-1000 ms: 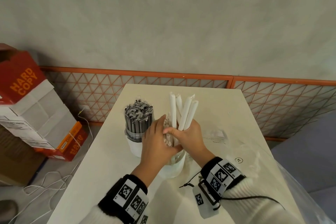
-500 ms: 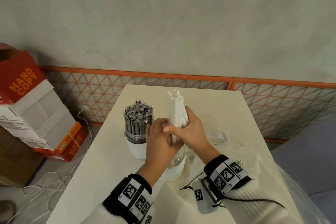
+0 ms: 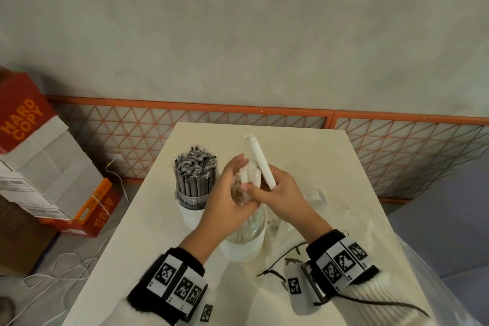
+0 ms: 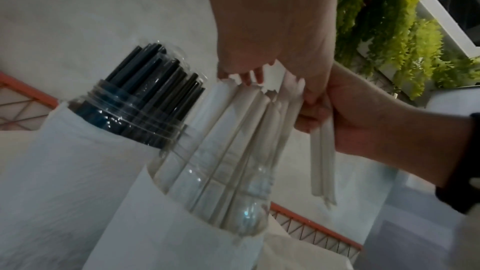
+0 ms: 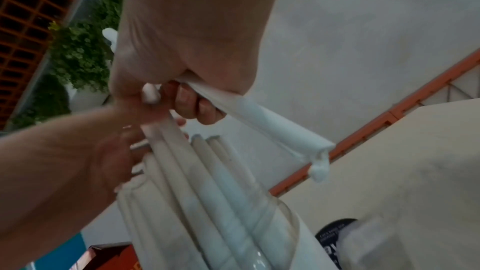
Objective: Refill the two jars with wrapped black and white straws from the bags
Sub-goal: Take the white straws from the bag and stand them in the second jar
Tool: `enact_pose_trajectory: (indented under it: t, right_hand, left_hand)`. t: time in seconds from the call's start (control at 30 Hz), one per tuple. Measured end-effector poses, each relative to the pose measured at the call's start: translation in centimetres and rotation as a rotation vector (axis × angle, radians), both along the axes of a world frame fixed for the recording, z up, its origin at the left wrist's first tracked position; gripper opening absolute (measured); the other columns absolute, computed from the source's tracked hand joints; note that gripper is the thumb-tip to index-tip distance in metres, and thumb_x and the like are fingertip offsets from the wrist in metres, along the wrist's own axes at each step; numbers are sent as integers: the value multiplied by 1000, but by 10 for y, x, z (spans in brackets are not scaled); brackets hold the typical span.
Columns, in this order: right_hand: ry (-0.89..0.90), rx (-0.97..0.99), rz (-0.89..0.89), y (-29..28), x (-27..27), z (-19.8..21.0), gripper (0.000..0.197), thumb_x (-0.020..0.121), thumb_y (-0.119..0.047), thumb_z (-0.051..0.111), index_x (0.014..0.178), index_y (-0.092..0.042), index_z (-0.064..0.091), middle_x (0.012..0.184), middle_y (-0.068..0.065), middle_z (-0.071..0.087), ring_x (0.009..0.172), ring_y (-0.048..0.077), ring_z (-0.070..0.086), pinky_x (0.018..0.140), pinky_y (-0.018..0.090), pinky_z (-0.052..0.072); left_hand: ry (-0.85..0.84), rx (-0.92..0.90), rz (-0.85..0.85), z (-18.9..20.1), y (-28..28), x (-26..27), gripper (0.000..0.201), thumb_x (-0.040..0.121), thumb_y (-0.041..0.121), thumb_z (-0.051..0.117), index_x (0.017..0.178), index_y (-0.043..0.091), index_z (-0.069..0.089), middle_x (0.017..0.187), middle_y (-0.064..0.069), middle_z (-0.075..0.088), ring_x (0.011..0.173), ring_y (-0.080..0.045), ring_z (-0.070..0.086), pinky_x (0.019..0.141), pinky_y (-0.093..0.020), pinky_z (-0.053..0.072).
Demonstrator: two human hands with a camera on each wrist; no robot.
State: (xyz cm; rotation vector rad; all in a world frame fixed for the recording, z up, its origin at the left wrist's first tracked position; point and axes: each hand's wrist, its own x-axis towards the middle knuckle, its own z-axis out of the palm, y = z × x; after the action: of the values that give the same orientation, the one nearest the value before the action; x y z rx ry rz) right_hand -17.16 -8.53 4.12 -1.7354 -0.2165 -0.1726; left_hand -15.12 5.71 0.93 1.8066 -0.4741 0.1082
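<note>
Two jars stand on the white table [image 3: 330, 167]. The far one [image 3: 195, 180] is packed with black wrapped straws [image 4: 155, 81]. The near clear jar [image 3: 243, 241] holds white wrapped straws [image 4: 233, 130]. My left hand [image 3: 227, 193] cups the bunch of white straws at the jar's mouth, with fingers and thumb round their tops [image 4: 249, 77]. My right hand [image 3: 277, 193] is just right of the jar and grips a couple of white straws [image 3: 260, 161] that tilt up and away over it. Their lower ends [image 4: 322, 161] hang outside the jar.
Crumpled clear plastic bags [image 3: 317, 196] lie right of the jars and drape over the table's right edge [image 3: 436, 286]. A red "HARD COPY" carton [image 3: 31, 153] and white cables [image 3: 66, 267] are on the floor at left. An orange mesh fence [image 3: 238, 119] runs behind the table.
Most of the white straws that my right hand held upright have dropped into the near jar. A couple stay in that hand, now tilted. My left hand stays round the bunch.
</note>
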Motion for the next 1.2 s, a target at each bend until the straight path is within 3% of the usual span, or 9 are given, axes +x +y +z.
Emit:
enact_pose_trajectory:
  t: [0.13,0.3,0.47,0.57,0.77,0.87,0.97,1.1,1.2]
  right_hand:
    - [68,30,23,-7,-5,-5,20,70,-7,80,76,-20,66,53,-13,59,54,-1,55,58,15,46]
    - [-28,224,-295,-19,1,6,17,94,-16,55,79,-14,62,54,-8,45,50,10,42,50,17,38]
    - [-92,210,-276,-14,6,16,26,94,-32,50,89,-10,63,69,6,51,66,17,50,63,21,47]
    - [-132,271,-252,-9,4,20,27,90,-31,50,95,-8,63,71,7,52,68,14,52,68,18,48]
    - [-167,351,-253,-1,3,18,25,89,-28,50,93,-7,62,69,6,51,67,11,52,67,15,46]
    - [-127,381,-282,6,1,6,23,89,-27,49,87,-7,61,68,5,51,64,6,52,66,15,47]
    - [-137,429,-339,7,0,1,19,95,-16,47,82,-11,59,69,6,51,64,5,53,69,15,49]
    - [-145,444,-352,11,-1,3,23,97,-10,45,79,-13,59,70,5,50,65,2,53,69,13,48]
    - [-147,474,-331,14,-1,5,19,94,-18,48,79,-14,59,70,4,49,64,6,51,67,15,48]
  left_hand:
    - [-27,58,-58,-3,2,-1,82,77,37,67,139,57,16,122,-5,56,106,-14,61,89,-38,53]
    - [-95,-21,-30,-1,3,-13,88,80,35,64,136,65,4,126,-2,52,117,-13,54,101,-41,45]
    - [-437,21,-47,33,-7,-13,68,86,22,62,145,26,27,127,0,55,121,-14,51,103,-34,39]
    - [-707,337,46,32,-8,2,30,92,13,48,119,9,61,114,-3,64,109,-15,57,97,-37,40]
    - [-694,731,-32,-14,7,-3,39,95,30,36,122,15,62,126,4,62,131,-16,44,112,-46,21]
    - [-638,703,3,-21,8,-9,52,91,48,44,135,21,50,144,4,46,143,-16,22,112,-55,15]
    - [-450,614,148,-23,1,-11,73,82,67,47,143,29,34,156,-7,23,145,-25,12,116,-47,8]
    - [-417,496,222,-21,-11,-9,43,85,58,49,104,25,70,139,-11,49,124,-31,48,105,-56,37]
    - [-427,305,171,-24,-7,-7,28,82,44,62,78,20,76,129,-5,57,117,-26,53,92,-47,47]
